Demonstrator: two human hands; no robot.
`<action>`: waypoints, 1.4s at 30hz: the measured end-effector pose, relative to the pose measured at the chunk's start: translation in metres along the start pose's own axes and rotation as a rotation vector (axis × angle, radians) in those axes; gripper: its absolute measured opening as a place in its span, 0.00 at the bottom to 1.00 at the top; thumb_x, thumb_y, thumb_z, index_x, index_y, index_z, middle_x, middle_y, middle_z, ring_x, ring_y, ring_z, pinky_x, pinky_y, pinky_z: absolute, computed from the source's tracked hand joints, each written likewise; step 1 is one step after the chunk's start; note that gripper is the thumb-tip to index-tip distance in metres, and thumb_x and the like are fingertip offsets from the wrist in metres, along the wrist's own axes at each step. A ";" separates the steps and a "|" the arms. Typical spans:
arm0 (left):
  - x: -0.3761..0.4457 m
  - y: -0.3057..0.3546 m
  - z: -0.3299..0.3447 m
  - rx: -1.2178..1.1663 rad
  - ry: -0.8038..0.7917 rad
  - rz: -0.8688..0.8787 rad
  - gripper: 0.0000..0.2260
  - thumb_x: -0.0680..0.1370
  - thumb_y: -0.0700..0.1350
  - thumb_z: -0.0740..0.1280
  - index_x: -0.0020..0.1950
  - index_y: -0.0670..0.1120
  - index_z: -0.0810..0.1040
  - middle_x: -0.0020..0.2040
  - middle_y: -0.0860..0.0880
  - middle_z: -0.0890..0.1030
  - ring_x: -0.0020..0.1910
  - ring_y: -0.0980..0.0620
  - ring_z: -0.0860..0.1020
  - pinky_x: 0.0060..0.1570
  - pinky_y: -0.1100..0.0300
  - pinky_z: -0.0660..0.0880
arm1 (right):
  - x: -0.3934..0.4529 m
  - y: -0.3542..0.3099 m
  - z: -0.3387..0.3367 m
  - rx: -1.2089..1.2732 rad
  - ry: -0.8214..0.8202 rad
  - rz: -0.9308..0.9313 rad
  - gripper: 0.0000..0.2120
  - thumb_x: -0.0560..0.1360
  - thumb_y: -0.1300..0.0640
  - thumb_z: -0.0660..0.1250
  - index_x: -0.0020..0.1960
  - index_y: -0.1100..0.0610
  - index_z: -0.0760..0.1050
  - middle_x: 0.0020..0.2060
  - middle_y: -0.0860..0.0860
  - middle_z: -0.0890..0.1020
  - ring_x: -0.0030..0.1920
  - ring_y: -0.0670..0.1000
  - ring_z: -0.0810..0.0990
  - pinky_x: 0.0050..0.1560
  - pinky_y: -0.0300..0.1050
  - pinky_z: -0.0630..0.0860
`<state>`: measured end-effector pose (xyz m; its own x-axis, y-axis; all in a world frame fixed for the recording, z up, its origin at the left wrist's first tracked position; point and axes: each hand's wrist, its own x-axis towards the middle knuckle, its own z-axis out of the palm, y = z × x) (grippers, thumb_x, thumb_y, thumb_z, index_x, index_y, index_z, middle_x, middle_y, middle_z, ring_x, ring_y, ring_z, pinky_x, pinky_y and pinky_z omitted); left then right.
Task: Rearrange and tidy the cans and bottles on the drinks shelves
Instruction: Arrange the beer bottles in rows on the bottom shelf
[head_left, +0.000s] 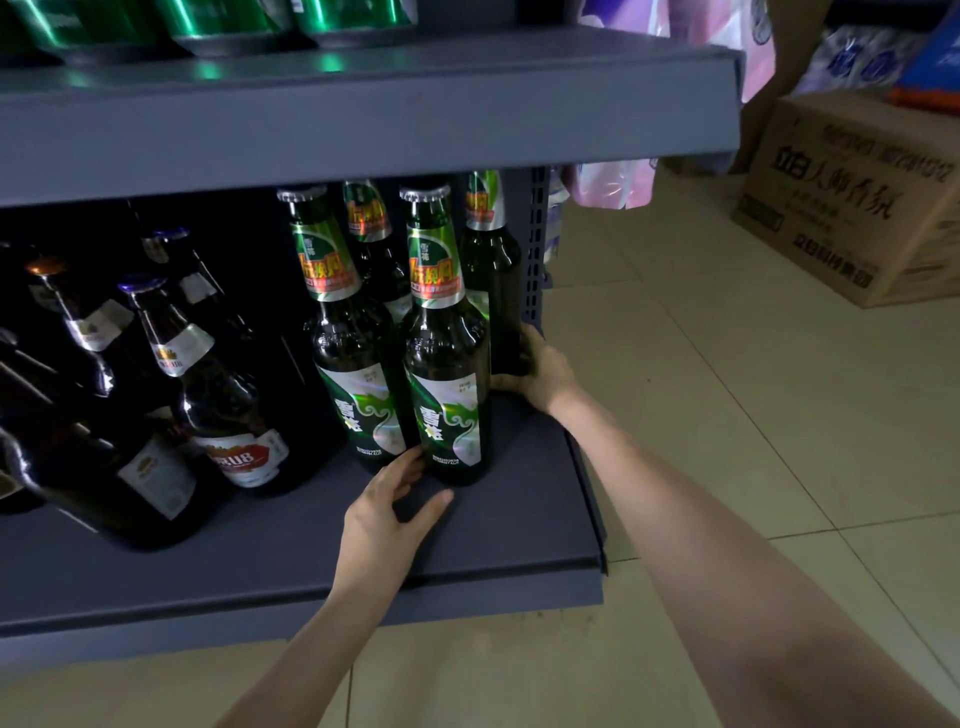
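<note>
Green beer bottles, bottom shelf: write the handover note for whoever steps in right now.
Left hand: open, fingers touching the base of the front right green bottle.
Right hand: fingers curled round the lower body of the rear right green bottle at the shelf's end.
Position: four green bottles stand upright in a two-by-two block at the right end of the bottom shelf, set back from its front edge.
Done: green block looks grouped.
Left: the dark bottles to the left look unevenly spaced; line them up. Green cans on the upper shelf are barely visible; check them.
</note>
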<state>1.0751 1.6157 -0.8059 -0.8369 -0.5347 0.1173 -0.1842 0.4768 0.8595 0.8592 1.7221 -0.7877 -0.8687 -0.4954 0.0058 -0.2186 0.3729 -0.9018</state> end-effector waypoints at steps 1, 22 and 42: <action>0.000 0.001 -0.001 -0.001 -0.001 -0.001 0.23 0.70 0.42 0.74 0.63 0.52 0.74 0.53 0.57 0.78 0.51 0.61 0.75 0.46 0.84 0.63 | 0.001 -0.001 -0.004 0.027 -0.036 0.008 0.39 0.67 0.63 0.76 0.72 0.57 0.60 0.65 0.54 0.73 0.66 0.54 0.71 0.67 0.51 0.68; -0.002 0.005 0.001 0.045 0.000 0.008 0.23 0.71 0.41 0.73 0.65 0.49 0.74 0.54 0.56 0.77 0.52 0.59 0.74 0.46 0.83 0.62 | 0.000 0.003 0.005 0.117 0.183 0.063 0.42 0.65 0.59 0.78 0.71 0.58 0.59 0.64 0.54 0.75 0.64 0.54 0.73 0.66 0.47 0.69; 0.006 -0.002 -0.014 0.034 -0.142 0.042 0.23 0.74 0.30 0.64 0.66 0.48 0.72 0.52 0.55 0.78 0.53 0.63 0.77 0.52 0.79 0.67 | -0.104 -0.025 0.044 0.089 -0.002 -0.093 0.33 0.64 0.54 0.79 0.63 0.51 0.65 0.52 0.43 0.77 0.54 0.43 0.75 0.46 0.20 0.66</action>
<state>1.0774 1.6017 -0.7999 -0.9081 -0.4111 0.0794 -0.1629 0.5216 0.8375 0.9741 1.7296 -0.7844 -0.8455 -0.5262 0.0902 -0.2575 0.2539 -0.9323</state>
